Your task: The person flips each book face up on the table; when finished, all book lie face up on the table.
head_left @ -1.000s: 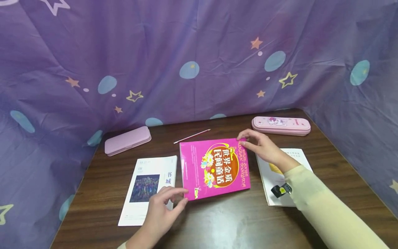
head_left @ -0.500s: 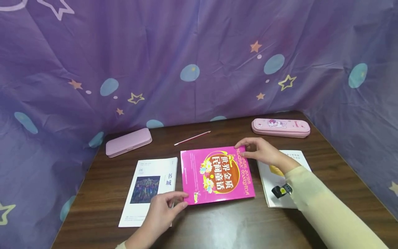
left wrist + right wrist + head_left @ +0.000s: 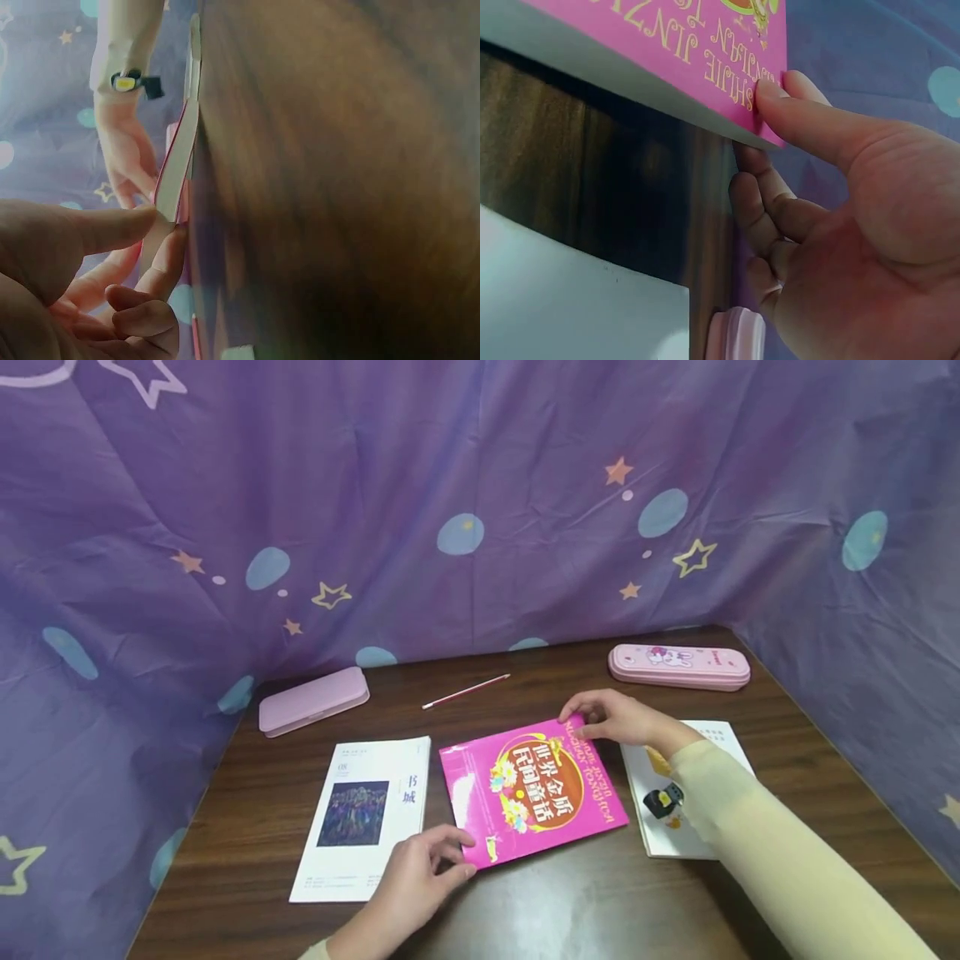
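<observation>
A bright pink book [image 3: 536, 789] with Chinese lettering lies between both hands, its cover turned up. My left hand [image 3: 423, 872] pinches its near left corner; in the left wrist view the thumb [image 3: 124, 227] and a finger press the page block from either side. The far right corner is held by my right hand [image 3: 618, 718], with the thumb [image 3: 810, 120] on the cover and fingers beneath. Space shows between the book and the dark wooden table [image 3: 622, 165] in the right wrist view.
A white magazine [image 3: 405, 760] lies at left, and another white book [image 3: 663, 843] at right, partly under the right sleeve. Farther back are a plain pink case [image 3: 313, 702], a pencil [image 3: 467, 691] and a pink rabbit pencil case [image 3: 678, 667]. A purple curtain [image 3: 480, 585] stands behind.
The pink book has come nearer the person and turned, its left edge now slanting down to the right. Both hands keep their grip, the left shifting slightly right and nearer.
</observation>
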The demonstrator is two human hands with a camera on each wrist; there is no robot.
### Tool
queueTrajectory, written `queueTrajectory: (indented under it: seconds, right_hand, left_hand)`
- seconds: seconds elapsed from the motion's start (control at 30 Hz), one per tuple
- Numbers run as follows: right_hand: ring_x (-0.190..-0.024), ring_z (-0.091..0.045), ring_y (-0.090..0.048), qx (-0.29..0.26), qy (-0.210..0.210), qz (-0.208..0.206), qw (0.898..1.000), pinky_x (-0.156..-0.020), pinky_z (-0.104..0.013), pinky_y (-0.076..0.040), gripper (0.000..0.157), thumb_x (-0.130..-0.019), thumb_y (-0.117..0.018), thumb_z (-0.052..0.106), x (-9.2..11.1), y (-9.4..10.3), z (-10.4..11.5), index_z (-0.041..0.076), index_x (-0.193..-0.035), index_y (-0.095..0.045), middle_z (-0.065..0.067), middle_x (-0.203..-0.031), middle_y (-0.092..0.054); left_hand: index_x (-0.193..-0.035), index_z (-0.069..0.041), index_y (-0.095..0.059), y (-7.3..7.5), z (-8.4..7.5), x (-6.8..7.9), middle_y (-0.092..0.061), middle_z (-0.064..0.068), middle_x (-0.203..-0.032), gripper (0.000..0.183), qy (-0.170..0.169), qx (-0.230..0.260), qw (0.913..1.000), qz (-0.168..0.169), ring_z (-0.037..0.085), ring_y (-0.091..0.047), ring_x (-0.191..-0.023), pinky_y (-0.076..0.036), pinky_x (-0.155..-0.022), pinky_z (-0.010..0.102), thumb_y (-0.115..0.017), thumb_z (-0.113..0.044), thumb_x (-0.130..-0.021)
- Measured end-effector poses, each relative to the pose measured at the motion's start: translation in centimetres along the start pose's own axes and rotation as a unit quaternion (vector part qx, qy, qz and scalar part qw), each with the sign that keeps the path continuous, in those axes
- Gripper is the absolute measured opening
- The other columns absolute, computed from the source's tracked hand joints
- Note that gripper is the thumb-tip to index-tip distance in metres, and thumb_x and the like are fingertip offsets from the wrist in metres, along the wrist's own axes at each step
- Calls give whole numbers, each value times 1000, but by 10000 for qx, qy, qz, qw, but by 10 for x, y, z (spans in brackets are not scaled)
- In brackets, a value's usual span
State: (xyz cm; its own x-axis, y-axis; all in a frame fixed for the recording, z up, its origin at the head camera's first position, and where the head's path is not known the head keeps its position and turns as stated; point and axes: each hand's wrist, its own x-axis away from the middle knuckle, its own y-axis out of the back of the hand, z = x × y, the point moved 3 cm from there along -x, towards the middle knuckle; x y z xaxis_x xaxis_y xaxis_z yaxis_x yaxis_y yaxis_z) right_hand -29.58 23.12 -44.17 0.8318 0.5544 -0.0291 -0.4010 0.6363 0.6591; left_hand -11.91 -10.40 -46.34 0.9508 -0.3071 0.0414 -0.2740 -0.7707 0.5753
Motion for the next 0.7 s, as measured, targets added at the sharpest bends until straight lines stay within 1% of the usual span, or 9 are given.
queueTrajectory:
  seconds: [0.07, 0.13, 0.2, 0.3, 0.37, 0.47, 0.57, 0.63, 0.7]
  right_hand:
    - [-87, -19, -61, 129, -45, 73, 9999, -82, -32, -49, 23, -90, -78, 7, -3, -2, -1, 11, -112, -73, -8, -104, -73]
    - [-83, -17, -59, 361, -118, 120, 9992, -79, -31, -45, 22, -90, -78, 9, -6, -4, 0, 14, -111, -74, -4, -100, -72]
    - [-83, -16, -58, 528, -191, 151, 9983, -79, -33, -42, 22, -89, -78, 10, -9, -6, 1, 17, -109, -74, -2, -97, -71]
    - [-85, -15, -58, 715, -308, 202, 9968, -81, -34, -41, 22, -89, -78, 10, -13, -10, 2, 20, -107, -74, 0, -97, -71]
    - [-87, -16, -58, 699, -354, 243, 9966, -83, -35, -43, 22, -89, -77, 8, -16, -12, 2, 19, -107, -74, -1, -99, -71]
    - [-89, -15, -58, 761, -409, 271, 9959, -85, -35, -43, 22, -89, -77, 8, -19, -15, 1, 21, -107, -74, 0, -102, -71]
    - [-92, -19, -60, 903, -374, 262, 9949, -87, -40, -42, 21, -90, -76, 10, -20, -17, 2, 21, -107, -74, -1, -103, -71]
    - [-97, -22, -61, 1157, -394, 196, 9923, -90, -46, -39, 20, -90, -77, 13, -19, -19, 3, 22, -108, -75, -2, -106, -71]
    - [-105, -29, -60, 1511, -420, 109, 9876, -91, -53, -39, 20, -89, -78, 16, -16, -20, 4, 23, -109, -76, -4, -112, -71]
  left_hand:
    - [-116, -18, -72, -3, 1, 0, -76, -9, -82, 33, 41, 17, 10000, 55, 3, -43, -53, -34, -49, 21, -84, -19, -85]
    - [-123, -15, -70, -6, 2, 1, -76, -10, -82, 40, 55, 26, 9999, 113, 1, -43, -52, -33, -48, 20, -84, -20, -85]
    - [-127, -13, -69, -9, 3, 1, -76, -9, -82, 44, 58, 47, 9998, 179, 1, -42, -51, -32, -47, 18, -84, -20, -86]
    - [-127, -10, -69, -12, 4, 2, -76, -10, -81, 44, 112, 158, 9993, 309, 0, -41, -49, -31, -46, 17, -83, -21, -86]
    - [-126, -10, -69, -14, 5, 2, -76, -10, -79, 44, 115, 196, 9992, 335, 0, -42, -49, -31, -45, 17, -83, -21, -86]
    - [-123, -10, -71, -16, 5, 2, -75, -9, -76, 44, -3, 175, 9994, 294, -1, -44, -49, -32, -45, 17, -85, -21, -84]
    - [-121, -8, -73, -16, 3, 1, -75, -9, -73, 44, -154, 55, 9995, 266, -2, -47, -49, -37, -45, 17, -86, -20, -81]
    - [-119, -9, -74, -17, 2, 0, -72, -11, -69, 41, -212, -219, 9991, 307, -3, -50, -51, -40, -48, 17, -86, -18, -81]
    - [-118, -11, -75, -17, -1, -1, -67, -15, -64, 38, -220, -610, 9971, 404, -3, -52, -51, -42, -50, 18, -85, -19, -82]
